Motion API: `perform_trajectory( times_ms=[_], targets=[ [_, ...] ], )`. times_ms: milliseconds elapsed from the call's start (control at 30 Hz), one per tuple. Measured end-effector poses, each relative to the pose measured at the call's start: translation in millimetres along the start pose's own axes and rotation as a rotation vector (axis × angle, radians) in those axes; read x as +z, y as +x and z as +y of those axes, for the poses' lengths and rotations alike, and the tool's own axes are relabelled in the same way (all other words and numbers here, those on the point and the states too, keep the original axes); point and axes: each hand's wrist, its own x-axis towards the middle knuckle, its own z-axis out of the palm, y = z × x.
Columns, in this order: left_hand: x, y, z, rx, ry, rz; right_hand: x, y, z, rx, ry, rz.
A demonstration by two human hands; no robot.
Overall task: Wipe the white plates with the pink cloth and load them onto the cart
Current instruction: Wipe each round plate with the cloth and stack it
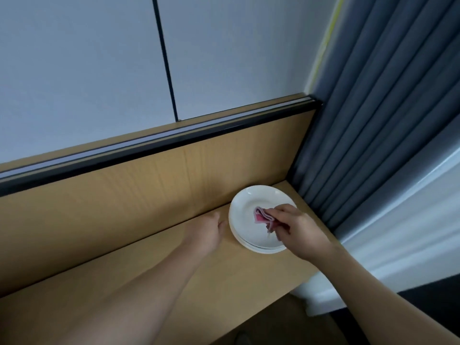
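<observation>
A small stack of white plates [245,202] sits on the wooden desk [174,275], near its far right corner. My right hand [298,229] pinches a folded pink cloth [262,216] and holds it down on the inside of the top plate. My left hand [209,231] rests on the desk just left of the stack, fingers pointing at the plate rim; whether they touch it I cannot tell. No cart is in view.
A wooden back panel [149,190] with a black top rail rises behind the desk. Grey curtains [373,120] hang right of the plates. A white sill or ledge [403,232] runs along the right side. Dark floor lies below the desk edge.
</observation>
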Motion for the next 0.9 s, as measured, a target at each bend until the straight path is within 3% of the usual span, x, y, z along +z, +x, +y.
perform_trajectory(
  times_ms=[200, 333, 567, 900],
  targets=[
    [23.0, 34.1, 27.2, -0.045, -0.055, -0.061, -12.0, 17.4, 32.2, -0.011, 0.013, 0.004],
    [32.9, 42.5, 42.4, -0.100, 0.051, -0.124, -20.0, 20.1, 49.2, -0.004, 0.030, 0.027],
    [38.0, 55.2, 43.9, -0.343, -0.299, -0.102, -28.7, 24.1, 66.0, 0.026, 0.036, 0.053],
    [34.9, 59.5, 61.2, -0.449, -0.284, -0.123, -29.8, 26.5, 71.2, 0.015, 0.040, 0.018]
  ],
)
